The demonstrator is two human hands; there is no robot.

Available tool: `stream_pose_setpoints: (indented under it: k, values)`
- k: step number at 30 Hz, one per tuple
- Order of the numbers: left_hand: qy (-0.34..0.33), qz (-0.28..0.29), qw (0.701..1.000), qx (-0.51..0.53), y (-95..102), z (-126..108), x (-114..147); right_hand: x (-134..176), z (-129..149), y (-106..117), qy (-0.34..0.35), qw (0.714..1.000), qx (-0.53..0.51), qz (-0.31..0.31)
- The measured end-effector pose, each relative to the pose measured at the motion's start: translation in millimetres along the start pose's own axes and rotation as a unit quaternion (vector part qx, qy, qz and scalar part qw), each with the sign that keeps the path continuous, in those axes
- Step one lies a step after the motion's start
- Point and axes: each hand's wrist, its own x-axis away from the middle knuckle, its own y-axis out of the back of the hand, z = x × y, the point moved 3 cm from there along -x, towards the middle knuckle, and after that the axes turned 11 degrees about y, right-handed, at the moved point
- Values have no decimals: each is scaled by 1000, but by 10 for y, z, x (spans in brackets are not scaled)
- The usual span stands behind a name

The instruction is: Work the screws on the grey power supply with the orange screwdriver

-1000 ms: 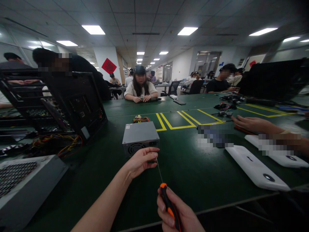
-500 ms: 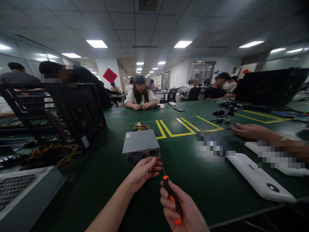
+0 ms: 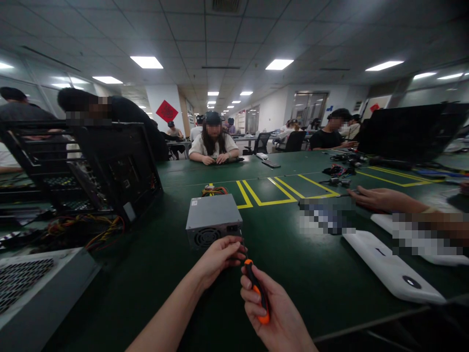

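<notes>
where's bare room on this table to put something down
A patch of the green table lies bare between the right hand and the nearer white device; another, inside yellow tape, lies beyond the power supply, rightward. Crowded: left, with computer case and loose wires; right, with cables and another person's hand.

The left hand (image 3: 220, 256) is just in front of the computer power supply (image 3: 212, 212), near its right corner, fingers (image 3: 232, 239) loosely bent, left forearm (image 3: 172, 305) slanting back. Farther from the computer power supply, the right hand (image 3: 266, 298) curls around a screwdriver (image 3: 256, 283).
</notes>
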Motion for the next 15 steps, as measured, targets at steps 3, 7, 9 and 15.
stream_pose_setpoints:
  k: [3, 7, 9, 15]
  values:
    - [-2, 1, 1000, 1, -2, -6, 6, -19, -6, 5, 6, 1000, 4, 7]
    - [2, -4, 1000, -3, 5, -4, 7, -32, -11, 21, 10, 1000, 3, 21]
    - [3, -2, 1000, -2, 11, 1, 3, -35, -10, 36, 13, 1000, 4, 26]
    - [-8, 17, 1000, 0, 14, 13, -6, -61, -23, 39, 8, 999, 2, 39]
